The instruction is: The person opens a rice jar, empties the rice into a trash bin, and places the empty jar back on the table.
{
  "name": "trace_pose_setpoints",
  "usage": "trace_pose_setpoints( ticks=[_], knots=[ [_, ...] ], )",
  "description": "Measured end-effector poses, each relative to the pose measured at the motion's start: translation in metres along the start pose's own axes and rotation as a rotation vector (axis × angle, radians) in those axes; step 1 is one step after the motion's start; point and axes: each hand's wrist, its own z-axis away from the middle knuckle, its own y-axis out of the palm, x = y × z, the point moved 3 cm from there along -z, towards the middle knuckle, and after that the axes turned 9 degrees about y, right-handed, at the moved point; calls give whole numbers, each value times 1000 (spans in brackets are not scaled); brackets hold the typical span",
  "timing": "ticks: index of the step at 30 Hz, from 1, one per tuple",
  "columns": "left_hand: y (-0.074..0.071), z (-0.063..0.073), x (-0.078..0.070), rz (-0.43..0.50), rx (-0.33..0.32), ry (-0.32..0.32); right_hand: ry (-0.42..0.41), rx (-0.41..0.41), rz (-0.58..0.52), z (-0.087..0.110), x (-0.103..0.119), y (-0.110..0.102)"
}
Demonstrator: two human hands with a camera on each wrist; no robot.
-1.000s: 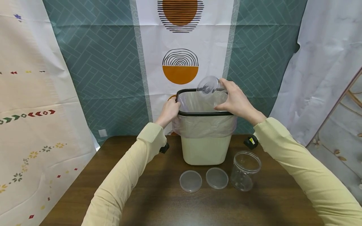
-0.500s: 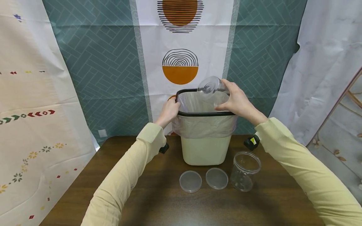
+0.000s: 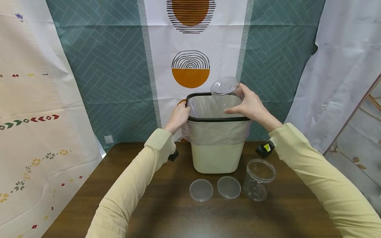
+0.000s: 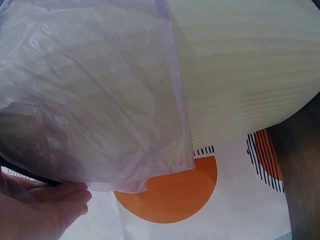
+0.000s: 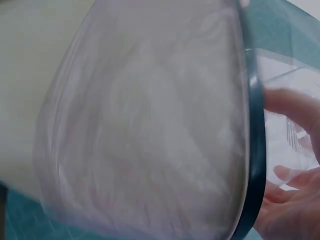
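A pale green trash can (image 3: 217,158) stands at the back of the table, its black rim (image 3: 220,120) framing the top. A thin translucent bag (image 3: 215,134) lines it and folds over the outside. My left hand (image 3: 178,115) grips the rim at the left side; in the left wrist view the fingers (image 4: 75,192) curl at the rim beside the bag. Over the can's right half, my right hand (image 3: 251,105) holds a clear plastic jar (image 3: 225,86) by its side. That jar is tipped with its base up and its mouth end down inside the opening.
Another clear jar (image 3: 259,180) stands upright and uncovered on the brown table (image 3: 178,221), right of the can. Two round clear lids (image 3: 201,190) lie flat in front of the can. A patterned cloth (image 3: 119,66) hangs behind the table.
My right hand has turned the jar, so its base now faces more upward, and the jar sits slightly farther right. My left hand stays at the rim.
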Motion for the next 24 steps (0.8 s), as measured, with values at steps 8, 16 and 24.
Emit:
trace_pose_setpoints(
  ticks=[8,16,24],
  knots=[
    [1,-1,0,-3,-5,2,92,73,-120,1,1,1],
    [0,0,-1,-3,-22,7,137,136,-305,4,1,-1],
    [1,0,-1,-2,-16,8,165,117,-396,6,-1,-1]
  ],
)
